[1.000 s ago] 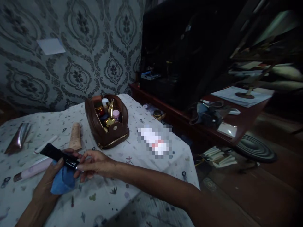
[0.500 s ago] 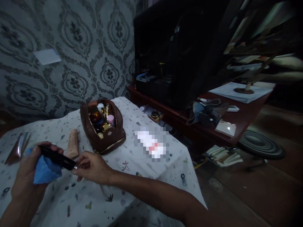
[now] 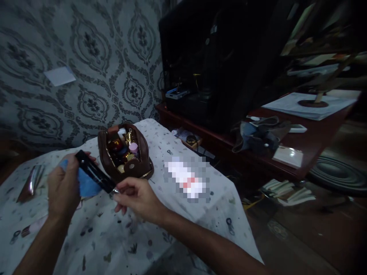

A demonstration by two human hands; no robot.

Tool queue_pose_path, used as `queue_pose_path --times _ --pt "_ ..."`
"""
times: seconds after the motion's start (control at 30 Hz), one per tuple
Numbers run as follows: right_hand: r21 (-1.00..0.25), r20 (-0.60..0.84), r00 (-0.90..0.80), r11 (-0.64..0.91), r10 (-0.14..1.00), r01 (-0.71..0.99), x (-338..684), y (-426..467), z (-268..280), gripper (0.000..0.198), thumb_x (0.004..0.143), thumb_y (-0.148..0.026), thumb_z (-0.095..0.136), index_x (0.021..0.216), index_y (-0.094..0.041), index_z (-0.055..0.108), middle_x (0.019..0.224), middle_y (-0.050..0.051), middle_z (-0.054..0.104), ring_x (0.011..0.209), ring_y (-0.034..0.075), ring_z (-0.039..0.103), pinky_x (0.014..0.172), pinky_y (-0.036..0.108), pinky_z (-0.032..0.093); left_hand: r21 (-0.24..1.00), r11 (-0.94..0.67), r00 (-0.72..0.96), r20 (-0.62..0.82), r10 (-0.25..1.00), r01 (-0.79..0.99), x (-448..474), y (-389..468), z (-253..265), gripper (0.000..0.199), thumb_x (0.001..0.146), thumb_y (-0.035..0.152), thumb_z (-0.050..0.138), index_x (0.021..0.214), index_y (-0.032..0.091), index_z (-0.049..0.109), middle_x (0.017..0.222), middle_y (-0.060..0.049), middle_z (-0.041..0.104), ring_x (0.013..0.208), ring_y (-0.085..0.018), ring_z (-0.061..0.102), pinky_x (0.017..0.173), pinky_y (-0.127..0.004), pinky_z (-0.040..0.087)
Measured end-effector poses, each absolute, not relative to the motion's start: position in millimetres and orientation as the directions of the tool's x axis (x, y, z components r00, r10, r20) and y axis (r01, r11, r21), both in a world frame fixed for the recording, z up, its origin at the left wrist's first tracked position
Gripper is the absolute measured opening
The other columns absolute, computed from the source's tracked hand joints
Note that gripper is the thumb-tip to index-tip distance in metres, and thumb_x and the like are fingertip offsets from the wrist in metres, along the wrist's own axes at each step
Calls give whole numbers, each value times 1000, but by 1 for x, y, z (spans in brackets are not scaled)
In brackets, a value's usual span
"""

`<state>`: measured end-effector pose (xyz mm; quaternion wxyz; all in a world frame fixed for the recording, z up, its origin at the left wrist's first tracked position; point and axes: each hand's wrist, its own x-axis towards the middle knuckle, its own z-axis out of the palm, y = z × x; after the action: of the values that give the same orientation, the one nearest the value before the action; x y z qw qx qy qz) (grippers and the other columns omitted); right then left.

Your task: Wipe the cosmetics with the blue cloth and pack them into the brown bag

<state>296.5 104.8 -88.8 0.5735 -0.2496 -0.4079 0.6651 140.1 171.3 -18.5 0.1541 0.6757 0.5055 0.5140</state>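
Note:
My left hand (image 3: 63, 186) grips a blue cloth (image 3: 86, 185) and presses it against a slim black tube (image 3: 94, 172). The tube slants up to the left, in front of the pouch. My right hand (image 3: 138, 198) pinches its lower end between the fingertips. Just behind my hands, an open brown leather pouch (image 3: 137, 165) stands on the white patterned tablecloth (image 3: 160, 214), filled with several small bottles and jars.
A shiny bronze tube (image 3: 30, 182) lies at the table's left and a pale pink tube (image 3: 34, 226) near my left forearm. A blurred-out white item (image 3: 185, 178) lies right of the pouch. A dark television (image 3: 212, 61) stands on a red-brown cabinet (image 3: 258, 160) to the right.
Both hands have lifted the black tube and cloth up and right, in front of the pouch. The tube now tilts more steeply. The view has shifted slightly.

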Motion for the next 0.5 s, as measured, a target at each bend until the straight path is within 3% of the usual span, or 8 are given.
queue_pose_path --times 0.07,0.17,0.27,0.5 --pt "-842 115 -157 12 981 -540 314 95 -85 47 65 -52 81 83 -16 58 57 -4 60 49 9 56 47 21 43 645 -472 15 582 813 601 142 175 -23 53 92 60 43 104 15 68 85 -3 68 72 -16 60 65 -27 51" --pt "-879 102 -45 69 994 -471 341 86 -78 37 73 -46 76 87 -14 61 58 -1 64 47 9 54 46 21 42 397 -612 240 669 703 684 139 181 -33 49 95 54 41 110 15 68 95 -5 66 87 -19 61 78 -30 50" --pt "-906 116 100 146 988 -397 361 84 -72 31 77 -42 74 86 -13 64 55 -1 63 47 9 53 47 21 42 188 -662 412 652 636 725 133 185 -45 42 98 46 42 117 18 66 94 -5 61 85 -18 62 74 -28 49" --pt "-937 269 357 328 895 -117 374 97 -57 26 80 -40 71 85 -15 67 63 1 65 52 11 58 49 22 44 -57 -655 513 674 532 754 122 185 -62 37 100 34 44 133 23 57 104 -6 64 92 -18 65 77 -27 51"
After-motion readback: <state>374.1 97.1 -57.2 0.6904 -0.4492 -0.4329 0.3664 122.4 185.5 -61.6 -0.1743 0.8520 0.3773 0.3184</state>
